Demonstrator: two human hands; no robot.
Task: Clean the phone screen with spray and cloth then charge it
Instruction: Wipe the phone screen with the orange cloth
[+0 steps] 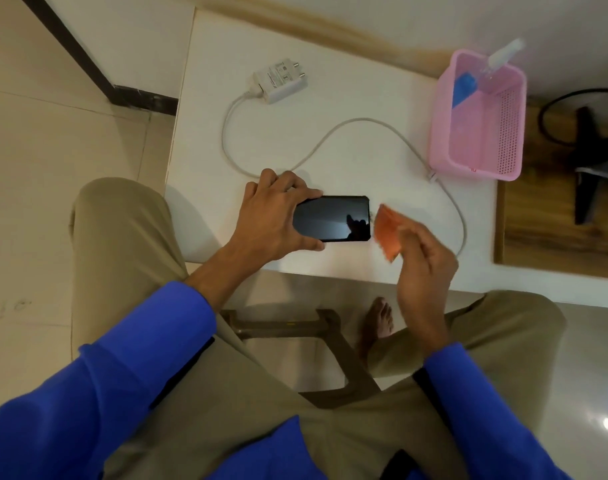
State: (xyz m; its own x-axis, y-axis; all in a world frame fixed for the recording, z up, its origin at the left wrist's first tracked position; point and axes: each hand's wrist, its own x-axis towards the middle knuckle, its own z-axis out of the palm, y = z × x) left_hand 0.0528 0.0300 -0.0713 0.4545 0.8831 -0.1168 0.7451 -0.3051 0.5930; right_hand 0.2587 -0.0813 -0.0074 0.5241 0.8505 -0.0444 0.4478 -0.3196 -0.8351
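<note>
Gripping the phone [332, 218] with my left hand [273, 220], long axis lying left-right, screen up, over the white counter [347, 81], my right hand [423, 268] pinching an orange cloth [387, 233] beside it, beige tiled floor [53, 168] around.

Phone [332, 218]: black, glossy. Cloth [388, 233]: orange. Basket [482, 116]: pink, perforated. Charger [280, 81] and cable [364, 124]: white. Tabletop [347, 161]: white. Sleeves [129, 368]: blue.
</note>
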